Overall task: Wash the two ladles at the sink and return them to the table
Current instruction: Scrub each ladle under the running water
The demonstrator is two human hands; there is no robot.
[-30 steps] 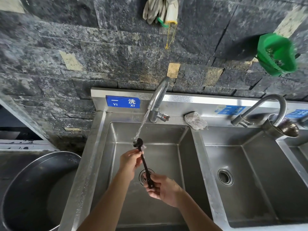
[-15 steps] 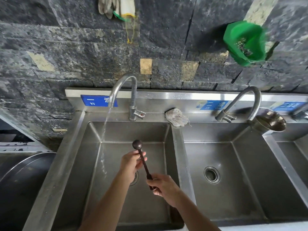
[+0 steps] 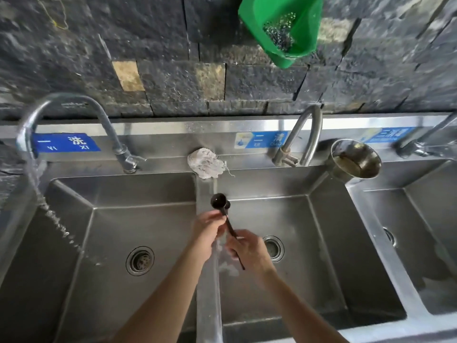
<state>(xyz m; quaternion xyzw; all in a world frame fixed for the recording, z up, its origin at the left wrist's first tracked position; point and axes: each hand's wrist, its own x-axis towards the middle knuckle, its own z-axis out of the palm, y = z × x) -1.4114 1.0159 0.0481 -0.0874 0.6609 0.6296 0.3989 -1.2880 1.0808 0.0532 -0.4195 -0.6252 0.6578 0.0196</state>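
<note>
Overhead, from the head camera: two dark ladles (image 3: 218, 201) held together, bowls up, above the steel divider (image 3: 206, 280) between left basin (image 3: 103, 243) and middle basin (image 3: 309, 243). Left hand (image 3: 207, 227) with fingers (image 3: 210, 216) curled narrow around the handles just under the bowls; right hand (image 3: 248, 248) closed on the lower handles, tips poking out below the palm. Water pouring from the left faucet (image 3: 66, 102), well apart from the ladles, splashing onto the left basin's side. Crumpled rag (image 3: 206, 165) on the back ledge; steel cup (image 3: 354, 160) beside the middle faucet (image 3: 304, 137); green basket (image 3: 284, 28) on the stone wall.
</note>
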